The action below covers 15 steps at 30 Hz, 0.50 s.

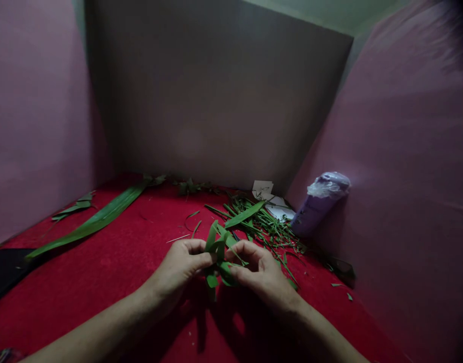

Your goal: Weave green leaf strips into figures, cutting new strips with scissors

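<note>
My left hand (182,267) and my right hand (259,269) meet over the red cloth (114,267), both pinched on a small folded bundle of green leaf strips (218,252). The strips stick up between my fingers and hang a little below them. Fingers of both hands are curled closed around the leaf piece. Just beyond my right hand lies a heap of thin green leaf trimmings (262,222).
A long green leaf (99,219) lies diagonally at the left, with smaller leaf scraps (74,206) beside it. A purple roll (318,201) leans on the right wall near white paper (271,199). A black object (6,269) sits at the left edge. Walls enclose three sides.
</note>
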Each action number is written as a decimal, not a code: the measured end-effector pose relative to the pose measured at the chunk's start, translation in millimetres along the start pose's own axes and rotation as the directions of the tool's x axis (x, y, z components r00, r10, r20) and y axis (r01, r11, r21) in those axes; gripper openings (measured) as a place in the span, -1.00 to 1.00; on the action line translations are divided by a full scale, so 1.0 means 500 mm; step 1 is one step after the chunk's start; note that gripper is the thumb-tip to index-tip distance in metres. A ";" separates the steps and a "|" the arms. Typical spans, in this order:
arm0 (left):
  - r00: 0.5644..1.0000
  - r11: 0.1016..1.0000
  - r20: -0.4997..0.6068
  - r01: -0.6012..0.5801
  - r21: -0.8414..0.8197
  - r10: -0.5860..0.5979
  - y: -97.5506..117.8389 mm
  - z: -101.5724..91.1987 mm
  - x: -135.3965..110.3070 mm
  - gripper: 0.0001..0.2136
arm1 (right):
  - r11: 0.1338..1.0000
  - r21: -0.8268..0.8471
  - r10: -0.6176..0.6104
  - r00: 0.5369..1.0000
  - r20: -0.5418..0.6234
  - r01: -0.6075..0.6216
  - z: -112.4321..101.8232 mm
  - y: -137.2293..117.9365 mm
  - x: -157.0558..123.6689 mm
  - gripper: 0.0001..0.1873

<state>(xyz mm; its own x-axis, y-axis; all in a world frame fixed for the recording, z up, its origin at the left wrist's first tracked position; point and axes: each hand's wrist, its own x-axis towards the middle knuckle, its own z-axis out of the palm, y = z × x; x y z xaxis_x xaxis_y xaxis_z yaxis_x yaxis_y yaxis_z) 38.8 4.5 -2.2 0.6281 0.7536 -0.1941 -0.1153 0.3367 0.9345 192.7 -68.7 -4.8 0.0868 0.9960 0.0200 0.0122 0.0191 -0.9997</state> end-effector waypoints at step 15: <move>1.000 0.998 0.009 -0.007 0.059 0.007 -0.013 0.014 -0.001 -0.79 | 0.953 -0.185 -0.253 0.966 -0.049 0.240 0.005 0.010 0.005 -0.85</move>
<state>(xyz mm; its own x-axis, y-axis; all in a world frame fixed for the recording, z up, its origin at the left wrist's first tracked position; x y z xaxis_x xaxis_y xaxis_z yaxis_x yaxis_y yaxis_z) 44.6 -2.2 -5.9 0.6341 0.7509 -0.1849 -0.0745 0.2973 0.9519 190.6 -65.7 -9.6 0.1301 0.9533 0.2725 0.2163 0.2409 -0.9461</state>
